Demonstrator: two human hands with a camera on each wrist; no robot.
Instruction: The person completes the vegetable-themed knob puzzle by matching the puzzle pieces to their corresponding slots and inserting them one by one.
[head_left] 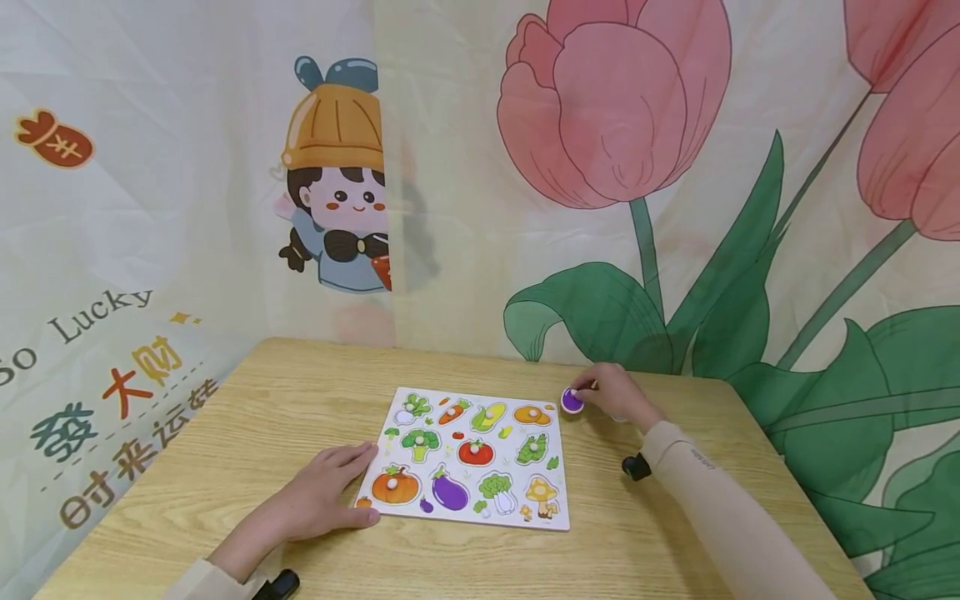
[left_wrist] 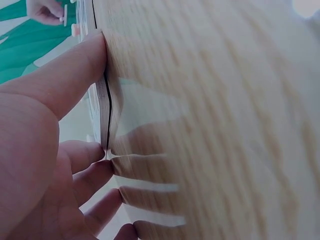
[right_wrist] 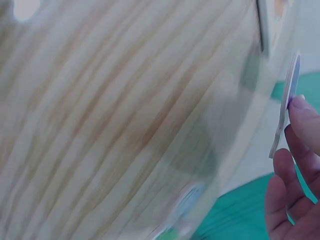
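Note:
My right hand pinches a purple eggplant puzzle piece by its small knob, just past the board's upper right corner. In the right wrist view the same piece is seen edge-on, held up off the table by the fingertips. The white vegetable puzzle board lies flat on the table. Its eggplant spot shows a purple eggplant picture with no knob, while the tomato piece and several others carry white knobs. My left hand rests at the board's left edge, thumb at the near corner and fingers spread.
The wooden table reaches back to a fabric backdrop printed with tulips and a cartoon figure. A dark wrist-camera piece sits by the right sleeve, and another by the left wrist.

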